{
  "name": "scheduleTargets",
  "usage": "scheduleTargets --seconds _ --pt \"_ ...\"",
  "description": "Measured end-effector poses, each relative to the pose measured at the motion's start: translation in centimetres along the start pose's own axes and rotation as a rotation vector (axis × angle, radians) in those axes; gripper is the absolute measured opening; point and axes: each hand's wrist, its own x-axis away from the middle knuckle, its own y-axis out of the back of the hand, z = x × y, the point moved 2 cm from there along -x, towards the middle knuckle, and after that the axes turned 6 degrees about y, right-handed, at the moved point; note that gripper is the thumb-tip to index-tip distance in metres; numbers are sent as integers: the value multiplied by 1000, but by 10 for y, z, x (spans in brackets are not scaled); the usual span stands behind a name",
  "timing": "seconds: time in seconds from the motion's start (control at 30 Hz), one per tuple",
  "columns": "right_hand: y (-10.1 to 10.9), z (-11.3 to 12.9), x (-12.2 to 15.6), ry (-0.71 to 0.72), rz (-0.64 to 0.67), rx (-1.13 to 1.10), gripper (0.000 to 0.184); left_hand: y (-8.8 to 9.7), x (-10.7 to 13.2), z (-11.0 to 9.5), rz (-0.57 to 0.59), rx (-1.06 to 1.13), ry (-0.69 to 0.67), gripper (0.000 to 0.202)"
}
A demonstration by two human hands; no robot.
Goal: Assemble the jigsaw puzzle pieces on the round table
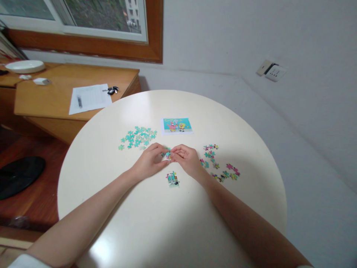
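Note:
My left hand (pixel 150 160) and my right hand (pixel 186 158) meet at the middle of a round cream table (pixel 111 208). Both pinch small jigsaw pieces (pixel 167 154) held between their fingertips. A little joined cluster of pieces (pixel 173 179) lies on the table just below the hands. Several loose teal pieces (pixel 138 137) are spread to the left. Several mixed pink and teal pieces (pixel 220 163) lie to the right. A cartoon reference picture (pixel 177 125) rests beyond the hands.
A wooden desk (pixel 55 100) stands at the back left with a printed sheet (pixel 89 97), keys (pixel 112 89) and a white dish (pixel 25 66). A window (pixel 83 15) is above it. A wall socket (pixel 272 70) is on the right wall. A black round object (pixel 19 175) lies on the floor.

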Motion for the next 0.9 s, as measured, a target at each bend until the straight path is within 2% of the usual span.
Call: scheduleTargets --seconds 0.2,0.43,0.67,0.9 --pt "-1 1 1 32 20 28 22 0 0 0 3 -18 16 19" --pt "-1 1 3 127 50 192 11 0 0 1 5 -22 35 19" --pt "-1 5 5 256 88 354 10 0 -1 1 13 -15 43 17" --pt "-3 9 6 324 88 405 8 1 -1 1 24 -2 36 18"
